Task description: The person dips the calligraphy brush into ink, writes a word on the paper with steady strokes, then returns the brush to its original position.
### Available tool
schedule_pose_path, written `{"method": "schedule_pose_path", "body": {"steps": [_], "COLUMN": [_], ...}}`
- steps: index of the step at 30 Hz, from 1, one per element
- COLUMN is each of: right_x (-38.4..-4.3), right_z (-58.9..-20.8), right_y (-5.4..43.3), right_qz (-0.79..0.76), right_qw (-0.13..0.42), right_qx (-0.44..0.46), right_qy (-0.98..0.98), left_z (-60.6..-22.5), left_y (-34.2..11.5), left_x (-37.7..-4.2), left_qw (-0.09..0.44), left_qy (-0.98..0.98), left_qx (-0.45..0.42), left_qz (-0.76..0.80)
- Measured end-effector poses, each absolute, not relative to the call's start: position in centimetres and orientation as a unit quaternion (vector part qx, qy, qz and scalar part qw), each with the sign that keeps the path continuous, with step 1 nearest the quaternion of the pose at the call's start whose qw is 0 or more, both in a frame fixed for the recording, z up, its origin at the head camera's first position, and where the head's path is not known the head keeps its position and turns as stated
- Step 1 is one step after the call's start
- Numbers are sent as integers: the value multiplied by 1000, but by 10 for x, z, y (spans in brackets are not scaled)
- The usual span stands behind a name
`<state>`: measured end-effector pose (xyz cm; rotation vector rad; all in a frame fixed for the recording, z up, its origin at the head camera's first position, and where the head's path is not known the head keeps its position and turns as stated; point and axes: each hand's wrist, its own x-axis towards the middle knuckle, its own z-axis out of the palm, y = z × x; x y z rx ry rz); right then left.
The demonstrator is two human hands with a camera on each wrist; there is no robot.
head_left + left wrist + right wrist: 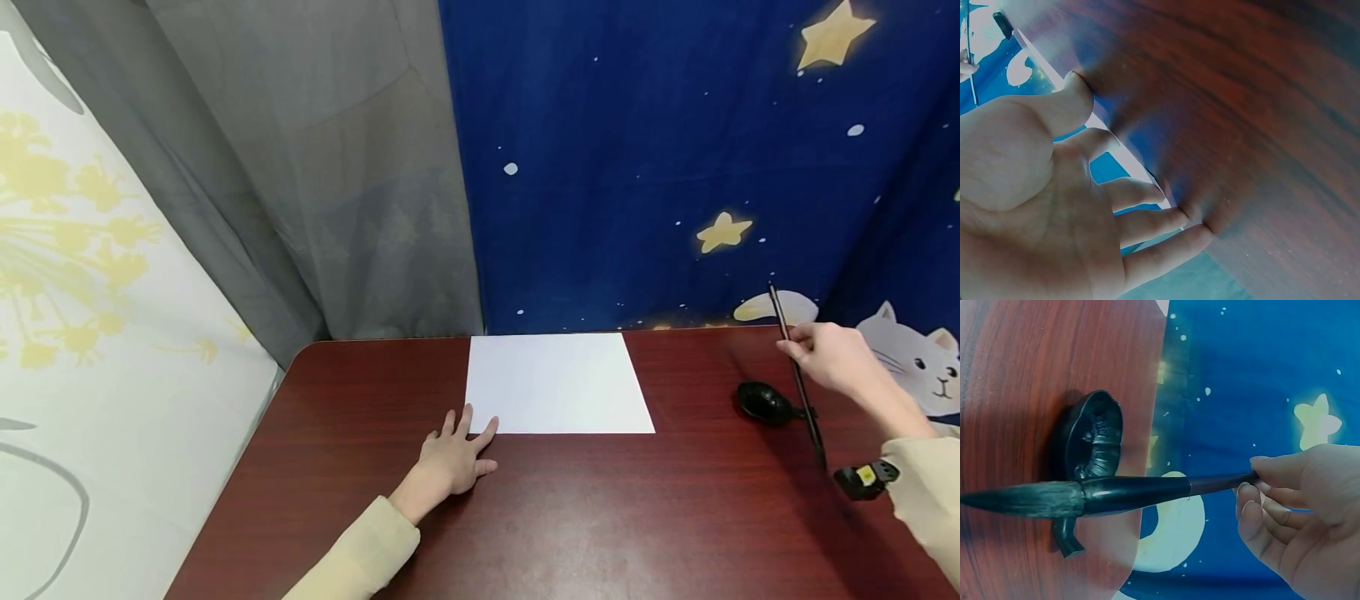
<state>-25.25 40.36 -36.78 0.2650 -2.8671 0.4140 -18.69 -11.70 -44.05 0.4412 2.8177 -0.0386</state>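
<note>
A sheet of white paper [558, 385] lies flat at the table's far edge. My left hand [452, 460] rests by its near left corner with fingers spread and the fingertips touching down; in the left wrist view the hand [1079, 187] shows its palm side. Between thumb and fingers, my right hand [836, 358] pinches the handle of a dark calligraphy brush [799, 383]. The right wrist view shows the brush [1129, 495] with its dark bristle tip pointing away from the hand [1310, 519]. Beneath the brush stands a black ink dish [763, 402] with a short handle.
The reddish-brown wooden table [600, 517] reaches back to a blue star curtain [600, 167] and a grey curtain [360, 208]. A white patterned cloth [112, 333] hangs at the left. A small black device with a yellow label [866, 479] sits at the right wrist.
</note>
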Motion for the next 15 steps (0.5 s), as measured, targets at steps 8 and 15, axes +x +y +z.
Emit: {"method": "schedule_pose_path", "body": {"steps": [8, 15], "right_x": [-251, -248], "right_z": [-358, -351], "right_y": [404, 401], "right_qz": [155, 162], "right_qw": [143, 168], "right_qx": [88, 65], "right_qy": [-973, -970], "left_z": [-442, -442], "left_y": [-118, -118], "left_x": [-188, -188], "left_qw": [141, 140], "left_qy": [978, 978], "left_qx": [154, 155], "left_qz": [-6, -5]}}
